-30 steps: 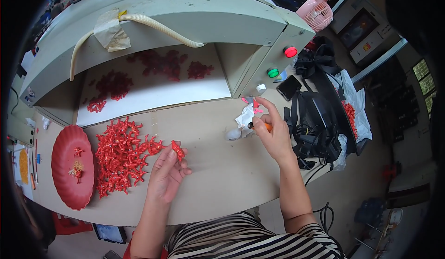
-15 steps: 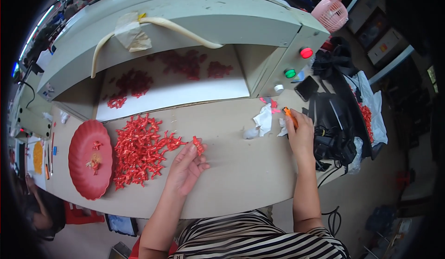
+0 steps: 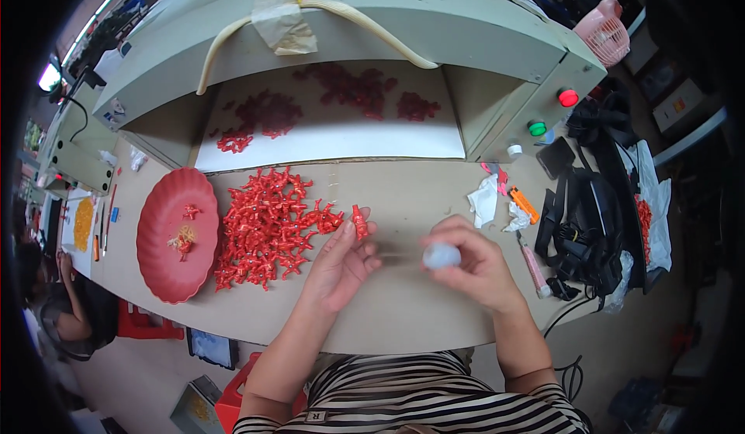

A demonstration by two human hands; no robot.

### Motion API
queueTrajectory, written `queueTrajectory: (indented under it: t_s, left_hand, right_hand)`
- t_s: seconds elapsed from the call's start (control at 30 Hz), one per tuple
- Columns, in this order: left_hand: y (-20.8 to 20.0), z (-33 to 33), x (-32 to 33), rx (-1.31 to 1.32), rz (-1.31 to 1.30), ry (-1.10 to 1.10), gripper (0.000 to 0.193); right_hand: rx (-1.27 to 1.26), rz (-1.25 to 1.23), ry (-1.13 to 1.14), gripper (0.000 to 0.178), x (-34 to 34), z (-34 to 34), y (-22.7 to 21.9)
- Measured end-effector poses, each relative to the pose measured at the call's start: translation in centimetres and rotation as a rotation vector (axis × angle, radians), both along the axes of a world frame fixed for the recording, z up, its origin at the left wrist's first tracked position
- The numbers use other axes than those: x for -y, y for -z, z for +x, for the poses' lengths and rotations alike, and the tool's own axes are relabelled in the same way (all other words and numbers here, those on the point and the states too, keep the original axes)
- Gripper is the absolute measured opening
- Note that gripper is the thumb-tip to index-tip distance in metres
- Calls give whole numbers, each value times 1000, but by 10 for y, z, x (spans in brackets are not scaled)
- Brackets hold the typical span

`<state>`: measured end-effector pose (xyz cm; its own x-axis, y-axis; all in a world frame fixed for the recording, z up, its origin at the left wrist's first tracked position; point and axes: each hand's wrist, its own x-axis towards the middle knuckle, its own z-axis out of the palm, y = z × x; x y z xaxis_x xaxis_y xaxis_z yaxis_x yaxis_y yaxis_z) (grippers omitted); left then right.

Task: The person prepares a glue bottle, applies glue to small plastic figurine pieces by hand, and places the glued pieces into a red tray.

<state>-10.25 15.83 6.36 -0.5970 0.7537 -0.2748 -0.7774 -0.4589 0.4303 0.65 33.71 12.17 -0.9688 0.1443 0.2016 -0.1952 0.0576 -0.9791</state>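
Note:
My left hand (image 3: 345,262) pinches a small glossy red plastic figure (image 3: 360,221) upright between thumb and fingertips, just right of the pile. My right hand (image 3: 479,265) is closed around a rounded, whitish, cloudy lump (image 3: 441,256), facing the figure with a gap between them. What the lump is made of I cannot make out. A heap of similar red figures (image 3: 260,228) lies to the left of my left hand. Beside that heap stands a scalloped red oval dish (image 3: 155,236), with a couple of figures and pale shavings inside.
Behind the heap is a grey-green cabinet (image 3: 372,34) with more red figures on its white floor (image 3: 341,148). At right lie white tissue (image 3: 483,199), an orange-handled tool (image 3: 524,205), a pink slim tool (image 3: 534,267), a phone (image 3: 556,157) and a black bag (image 3: 582,224).
My right hand has let go of the orange-handled tool, moved left and picked up the whitish lump from the table. My left hand still holds the red figure. The view has shifted.

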Motion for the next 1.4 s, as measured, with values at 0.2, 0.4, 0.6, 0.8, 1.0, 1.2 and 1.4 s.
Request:
queueTrajectory:
  t_s: [0.2, 0.4, 0.6, 0.8, 1.0, 1.2, 1.4]
  left_hand:
    - [0, -1, 5, 8, 63, -13, 35]
    - [0, 0, 3, -19, 12, 15, 34]
    - [4, 4, -1, -10, 28, 43, 31]
    - [5, 5, -5, 8, -47, 53, 30]
    - [4, 5, -7, -19, -45, 72, 31]
    - [2, 5, -7, -18, -75, 65, 30]
    - [0, 6, -8, -11, -79, 75, 30]
  right_hand:
    - [-97, -281, -446, 37, 17, -2, -17]
    - [-226, -443, -565, 50, 21, 1, -21]
    - [-125, -610, -90, 39, 10, -2, 0]
    - [-133, 93, 305, 32, 1, -14, 12]
    - [-286, 491, 406, 35, 6, -21, 13]
    - [-300, 564, 394, 35, 8, -23, 19]
    - [-302, 574, 403, 35, 10, -24, 18]
